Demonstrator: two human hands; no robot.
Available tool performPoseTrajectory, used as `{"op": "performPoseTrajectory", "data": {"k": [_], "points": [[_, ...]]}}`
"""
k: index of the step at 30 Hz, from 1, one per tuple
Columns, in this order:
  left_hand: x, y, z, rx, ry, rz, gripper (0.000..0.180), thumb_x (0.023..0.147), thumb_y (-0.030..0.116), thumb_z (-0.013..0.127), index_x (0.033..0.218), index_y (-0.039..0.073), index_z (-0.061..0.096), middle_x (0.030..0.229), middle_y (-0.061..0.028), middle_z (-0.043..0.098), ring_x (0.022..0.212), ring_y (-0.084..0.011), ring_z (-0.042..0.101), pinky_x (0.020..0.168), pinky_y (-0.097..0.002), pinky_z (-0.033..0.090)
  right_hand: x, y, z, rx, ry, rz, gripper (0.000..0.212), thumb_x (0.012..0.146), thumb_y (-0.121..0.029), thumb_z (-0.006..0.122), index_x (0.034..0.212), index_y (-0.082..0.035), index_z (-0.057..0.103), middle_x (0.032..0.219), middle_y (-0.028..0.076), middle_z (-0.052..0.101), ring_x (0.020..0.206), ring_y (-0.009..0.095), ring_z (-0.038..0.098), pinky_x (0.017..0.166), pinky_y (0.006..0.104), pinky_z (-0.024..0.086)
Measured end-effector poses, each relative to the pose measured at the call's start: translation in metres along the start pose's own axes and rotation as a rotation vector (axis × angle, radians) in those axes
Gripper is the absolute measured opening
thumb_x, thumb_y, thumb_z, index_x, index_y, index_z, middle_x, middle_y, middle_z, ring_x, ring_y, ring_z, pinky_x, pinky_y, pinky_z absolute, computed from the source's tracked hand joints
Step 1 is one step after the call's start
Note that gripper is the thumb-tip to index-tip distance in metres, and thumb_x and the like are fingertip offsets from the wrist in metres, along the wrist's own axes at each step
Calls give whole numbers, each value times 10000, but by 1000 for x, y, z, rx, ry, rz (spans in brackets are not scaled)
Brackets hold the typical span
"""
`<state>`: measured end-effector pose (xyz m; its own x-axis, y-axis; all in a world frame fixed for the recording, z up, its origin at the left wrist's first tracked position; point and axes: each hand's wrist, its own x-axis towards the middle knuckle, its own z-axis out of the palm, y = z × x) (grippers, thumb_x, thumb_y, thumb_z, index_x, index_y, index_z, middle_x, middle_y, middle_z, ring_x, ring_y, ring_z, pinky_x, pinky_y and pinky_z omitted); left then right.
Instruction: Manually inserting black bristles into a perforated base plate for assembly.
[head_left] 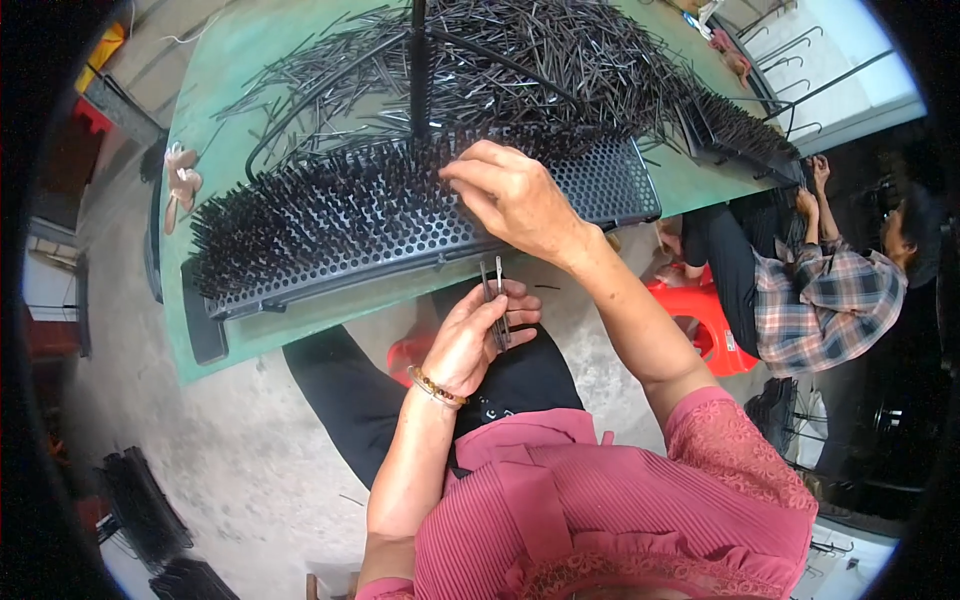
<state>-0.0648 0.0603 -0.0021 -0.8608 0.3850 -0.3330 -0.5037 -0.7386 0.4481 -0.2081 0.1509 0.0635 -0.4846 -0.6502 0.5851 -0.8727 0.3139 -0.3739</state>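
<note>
My left hand (478, 330), with bracelets at the wrist, is closed round several thin dark metal strips (499, 290) that stick up past the fingers. Over the perforated metal rack (600, 185), my right hand (510, 195) has its fingers pinched at the edge of the upright strips; whatever they hold is hidden. Dense rows of dark strips (320, 215) stand upright in the rack's holes, thickest at the left and along the back. Bare holes show along the front and at the right end.
A large heap of loose strips (560, 60) covers the green table (215, 95) behind the rack. A dark metal post (419, 70) rises between them. At right, another person (835, 290) sits beside a red stool (715, 325), hands at a second filled rack (735, 135).
</note>
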Motion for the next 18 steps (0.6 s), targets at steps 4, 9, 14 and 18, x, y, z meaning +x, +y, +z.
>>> {"op": "performPoseTrajectory", "data": {"k": [4, 9, 14, 18], "points": [[-5, -2, 0, -8, -5, 11, 253, 940, 144, 467, 1153, 11, 494, 1071, -155, 600, 994, -254, 595, 864, -413, 494, 2, -3, -2, -12, 7, 108, 120, 779, -12, 634, 893, 22, 651, 815, 139, 625, 697, 285, 620, 627, 336, 505], [-14, -4, -1, -53, -20, 37, 261, 939, 139, 469, 1160, 1, 488, 1073, -165, 601, 992, -262, 597, 864, -426, 500, 7, -11, -3, -1, 32, 91, 108, 790, -17, 610, 880, 27, 650, 805, 142, 627, 685, 276, 623, 612, 324, 503], [-23, -7, 1, -68, -1, 74, 296, 913, 69, 450, 1192, -31, 463, 1099, -195, 583, 1012, -286, 587, 888, -438, 492, 7, -7, -8, -35, -55, 138, 123, 788, -49, 608, 872, 28, 654, 804, 154, 631, 714, 316, 626, 663, 363, 504], [-33, -9, 6, -61, 22, 112, 364, 877, 2, 426, 1235, -62, 427, 1120, -216, 568, 1023, -302, 582, 913, -439, 483, 4, -11, -5, -73, 8, 201, 141, 777, -98, 609, 824, 21, 666, 776, 187, 640, 724, 342, 628, 683, 399, 501]]}}
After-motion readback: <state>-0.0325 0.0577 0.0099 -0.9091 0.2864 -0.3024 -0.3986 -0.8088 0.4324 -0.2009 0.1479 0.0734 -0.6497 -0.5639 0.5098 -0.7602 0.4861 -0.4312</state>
